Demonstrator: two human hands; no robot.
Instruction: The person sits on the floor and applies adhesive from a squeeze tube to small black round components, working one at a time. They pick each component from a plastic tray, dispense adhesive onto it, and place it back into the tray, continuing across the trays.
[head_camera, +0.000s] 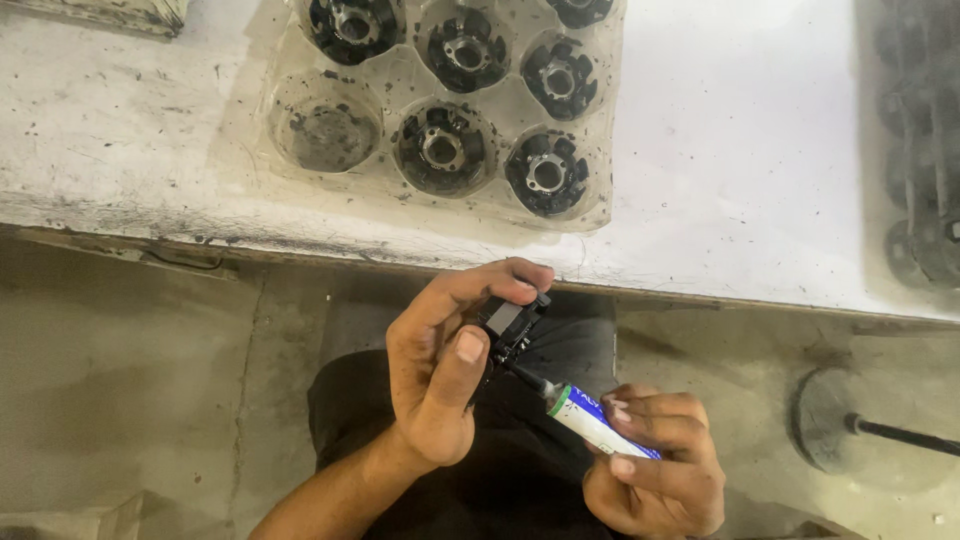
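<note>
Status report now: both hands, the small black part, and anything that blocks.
Left hand grips small black part. Right hand holds white-blue tube, nozzle touching part. Clear tray of black round parts on bench, apart. Nothing blocking.

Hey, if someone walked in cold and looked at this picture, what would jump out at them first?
First, the two hands low in the middle: the left hand pinches a small black part, while the right hand presses the nozzle of a white and blue tube against it. Next, the clear plastic tray at the top on the dirty white table, holding round black parts, with one pocket empty.
</note>
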